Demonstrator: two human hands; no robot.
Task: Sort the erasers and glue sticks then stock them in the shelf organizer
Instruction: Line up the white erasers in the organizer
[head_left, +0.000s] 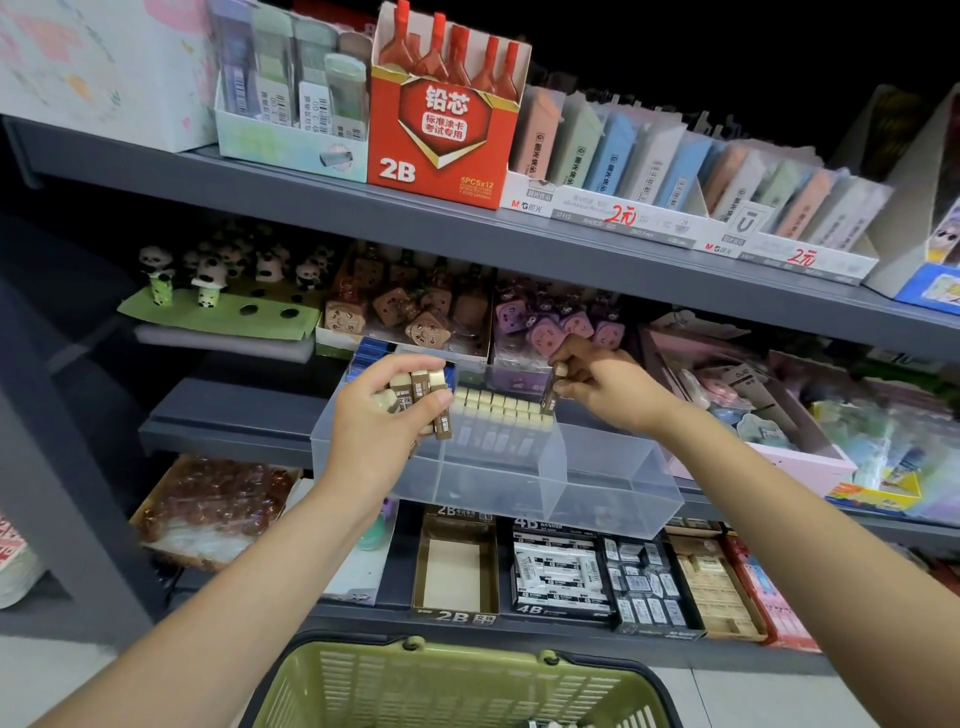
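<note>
While the left hand (387, 415) clutches a bunch of brown-sleeved cream erasers (420, 397) over the clear shelf organizer (597, 467), the right hand (597, 387) pinches a single eraser (553, 389) upright above the organizer's middle — just beside the rows of erasers already stocked (498, 415) at its back. Front compartments show bare plastic. Below, a green basket (457, 686) sits near the floor, under a lower shelf of boxed 2B and 4B erasers (561, 577)
</note>
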